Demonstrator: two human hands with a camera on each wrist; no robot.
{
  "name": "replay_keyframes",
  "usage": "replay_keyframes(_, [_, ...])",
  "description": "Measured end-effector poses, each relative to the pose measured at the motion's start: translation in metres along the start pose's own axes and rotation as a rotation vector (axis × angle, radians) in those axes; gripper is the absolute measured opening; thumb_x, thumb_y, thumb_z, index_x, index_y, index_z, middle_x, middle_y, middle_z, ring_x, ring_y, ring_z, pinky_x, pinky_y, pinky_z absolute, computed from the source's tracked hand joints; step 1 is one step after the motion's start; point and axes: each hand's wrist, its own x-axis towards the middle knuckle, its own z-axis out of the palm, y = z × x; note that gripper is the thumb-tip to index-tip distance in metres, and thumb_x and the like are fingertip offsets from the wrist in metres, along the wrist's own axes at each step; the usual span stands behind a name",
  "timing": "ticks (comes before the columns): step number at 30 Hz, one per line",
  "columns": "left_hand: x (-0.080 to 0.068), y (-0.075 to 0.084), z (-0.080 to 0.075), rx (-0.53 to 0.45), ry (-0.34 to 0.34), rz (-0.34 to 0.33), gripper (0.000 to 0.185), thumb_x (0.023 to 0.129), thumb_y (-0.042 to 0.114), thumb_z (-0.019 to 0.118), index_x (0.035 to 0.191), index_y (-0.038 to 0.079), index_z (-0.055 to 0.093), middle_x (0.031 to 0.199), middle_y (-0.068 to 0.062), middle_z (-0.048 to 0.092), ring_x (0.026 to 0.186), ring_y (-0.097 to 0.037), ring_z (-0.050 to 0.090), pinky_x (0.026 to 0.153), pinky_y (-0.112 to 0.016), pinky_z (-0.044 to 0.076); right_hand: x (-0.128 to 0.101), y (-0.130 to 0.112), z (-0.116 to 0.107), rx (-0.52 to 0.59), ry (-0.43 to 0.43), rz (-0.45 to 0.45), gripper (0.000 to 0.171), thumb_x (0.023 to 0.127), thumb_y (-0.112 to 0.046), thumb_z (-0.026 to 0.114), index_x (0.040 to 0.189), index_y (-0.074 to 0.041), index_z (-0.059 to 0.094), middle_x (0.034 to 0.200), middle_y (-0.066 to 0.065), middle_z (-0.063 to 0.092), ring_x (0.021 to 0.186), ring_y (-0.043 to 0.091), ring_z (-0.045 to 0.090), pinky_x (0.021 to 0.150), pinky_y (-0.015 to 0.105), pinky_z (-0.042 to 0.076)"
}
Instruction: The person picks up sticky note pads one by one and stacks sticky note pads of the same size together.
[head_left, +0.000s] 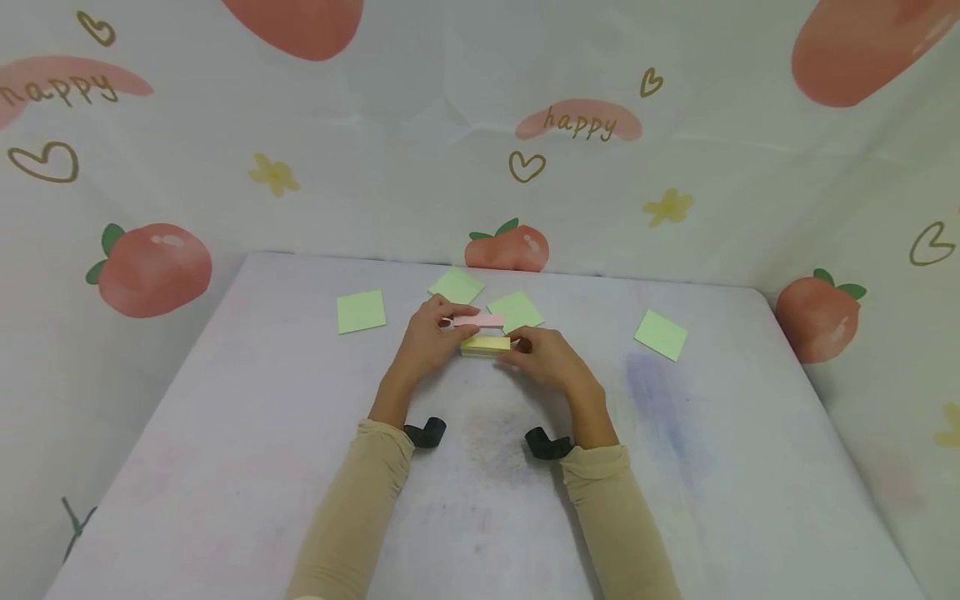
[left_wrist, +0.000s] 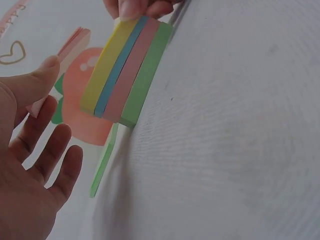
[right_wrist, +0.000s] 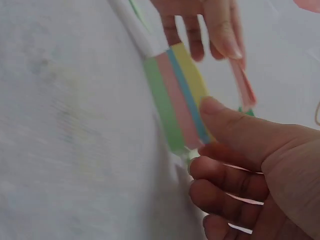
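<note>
Pinching pink pad point(head_left: 480, 320), left hand point(head_left: 427, 340); right hand point(head_left: 546, 357) gripping striped stack point(head_left: 485, 345).

Backdrop cloth point(head_left: 420, 150) reads "happy" twice, each in gold script on a pink smear. No other readable text anywhere.

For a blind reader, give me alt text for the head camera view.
Two hands meet at a sticky note stack on a pale table: the left hand pinches a pink pad, the right hand holds the stack. Four green notes lie around.
</note>
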Motion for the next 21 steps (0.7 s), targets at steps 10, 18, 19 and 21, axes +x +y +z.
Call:
replay_keyframes(10, [-0.001, 0.001, -0.002, -0.056, 0.010, 0.019, 0.028, 0.088, 0.020, 0.080, 0.115, 0.014, 0.078, 0.095, -0.006, 0.057, 0.105, -0.022, 0.060, 0.100, -0.043, 0.050, -0.004, -0.007, -0.009, 0.130, 0.171, -0.119, 0.041, 0.096, -0.029, 0.072, 0.130, -0.007, 0.067, 0.102, 0.008, 0.067, 0.082, 0.021, 0.064, 0.072, 0.030, 0.052])
replay_keyframes(18, [-0.001, 0.002, 0.000, -0.055, -0.018, 0.010, 0.029, 0.088, 0.020, 0.081, 0.116, 0.014, 0.078, 0.094, -0.004, 0.055, 0.104, -0.021, 0.059, 0.101, -0.042, 0.050, -0.003, -0.012, -0.004, 0.134, 0.214, -0.190, 0.037, 0.096, -0.022, 0.072, 0.128, -0.005, 0.066, 0.101, 0.008, 0.066, 0.075, 0.017, 0.061, 0.066, 0.026, 0.049])
replay_keyframes(19, [-0.002, 0.003, 0.000, -0.053, -0.020, 0.009, 0.029, 0.088, 0.020, 0.081, 0.116, 0.015, 0.078, 0.094, -0.004, 0.055, 0.105, -0.021, 0.059, 0.101, -0.042, 0.050, -0.004, -0.012, -0.004, 0.132, 0.219, -0.194, 0.035, 0.096, -0.022, 0.072, 0.127, -0.005, 0.066, 0.101, 0.008, 0.066, 0.076, 0.018, 0.061, 0.066, 0.026, 0.049])
replay_keyframes(21, [-0.002, 0.003, 0.000, -0.051, -0.025, 0.007, 0.029, 0.089, 0.021, 0.081, 0.117, 0.015, 0.078, 0.094, -0.003, 0.055, 0.106, -0.021, 0.060, 0.101, -0.043, 0.050, -0.004, -0.012, -0.003, 0.131, 0.228, -0.200, 0.032, 0.096, -0.021, 0.072, 0.124, -0.005, 0.067, 0.101, 0.009, 0.066, 0.076, 0.018, 0.061, 0.067, 0.026, 0.048])
